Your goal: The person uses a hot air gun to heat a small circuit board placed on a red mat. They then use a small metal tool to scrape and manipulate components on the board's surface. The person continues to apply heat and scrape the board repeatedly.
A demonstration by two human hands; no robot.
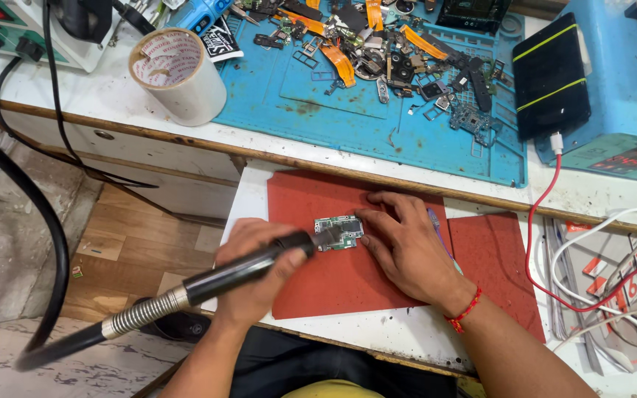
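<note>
L hand (pixel 253 259): fist closed round black hot-air wand (pixel 208 284), nozzle tip over circuit board (pixel 339 232). Wand hose runs down-left from L hand. R hand (pixel 405 243): fingers spread flat, fingertips (pixel 366 216) pinning board's right edge; nothing gripped. Board lies between both hands on red mat (pixel 318 284), just ahead of L knuckles. Red thread band (pixel 465 312) on R wrist. Beyond hands: blue work mat (pixel 348 121) w/ loose phone parts; tape roll (pixel 176 76) beyond L hand. Red cable (pixel 543 214) to right of R hand.
</note>
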